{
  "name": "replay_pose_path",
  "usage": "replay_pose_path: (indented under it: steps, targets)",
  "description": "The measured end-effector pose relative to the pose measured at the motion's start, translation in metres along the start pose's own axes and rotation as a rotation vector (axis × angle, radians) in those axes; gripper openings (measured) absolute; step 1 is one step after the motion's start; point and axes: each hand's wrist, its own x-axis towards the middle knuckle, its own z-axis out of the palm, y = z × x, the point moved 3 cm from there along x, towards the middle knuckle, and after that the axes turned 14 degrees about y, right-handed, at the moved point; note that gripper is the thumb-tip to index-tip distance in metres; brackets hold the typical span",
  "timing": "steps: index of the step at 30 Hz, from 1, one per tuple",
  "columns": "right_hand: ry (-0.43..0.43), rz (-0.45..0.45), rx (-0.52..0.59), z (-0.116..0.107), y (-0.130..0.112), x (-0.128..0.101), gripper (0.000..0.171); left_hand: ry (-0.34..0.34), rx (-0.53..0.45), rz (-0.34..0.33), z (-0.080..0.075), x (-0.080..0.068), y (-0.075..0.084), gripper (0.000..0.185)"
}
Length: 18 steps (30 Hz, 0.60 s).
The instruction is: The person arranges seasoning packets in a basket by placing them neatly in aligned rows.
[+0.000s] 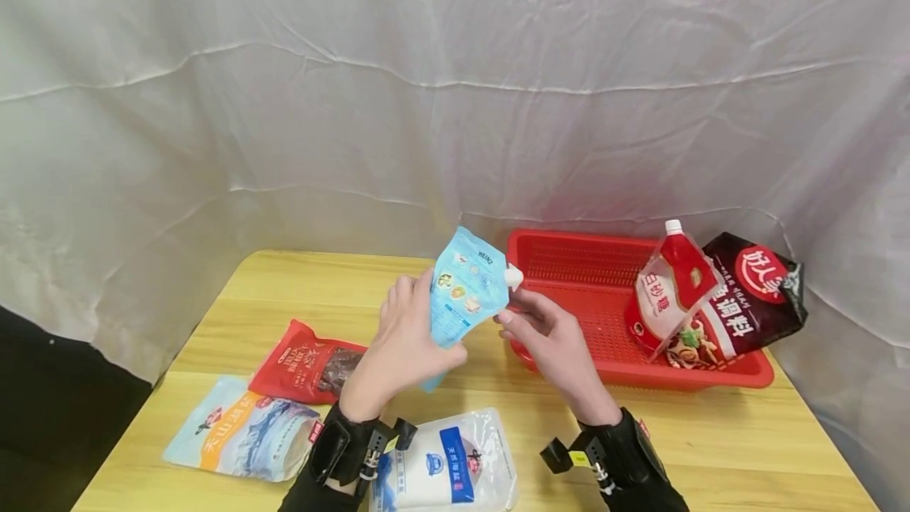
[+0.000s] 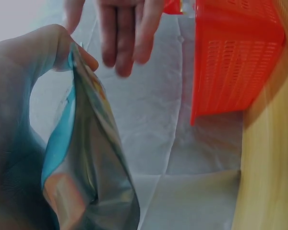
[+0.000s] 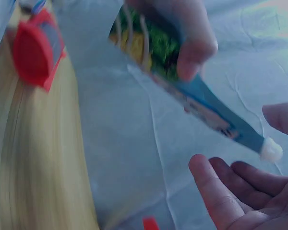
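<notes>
My left hand grips a light blue Heinz pouch by its side, above the table, thumb on one face and fingers on the other. The pouch is tilted so that its white spout cap points right. Close to that cap is my right hand, its fingers loosely spread and the thumb apart. From the right wrist view, a gap shows between the cap and the right fingers. The pouch's silvery folded base faces the left wrist camera.
A red plastic basket at the right holds a red-and-white spouted sugar pouch and a black seasoning bag. Left on the wooden table lie a red bag and a blue-and-orange pouch. A white salt bag lies in front.
</notes>
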Motion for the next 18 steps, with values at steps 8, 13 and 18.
replay_pose_path:
  steps: [8,13,18]
  targets:
    - [-0.001,0.065,0.198,0.013,0.003,0.001,0.046,-0.010,-0.007,0.070,0.009,-0.005,0.008,0.109]
    - [0.021,0.103,0.238,0.013,0.006,0.001,0.040,-0.028,0.012,0.094,0.014,-0.007,0.013,0.108]
    - [0.032,0.160,0.282,0.013,0.008,0.002,0.037,-0.039,0.028,0.120,0.016,-0.010,0.017,0.109]
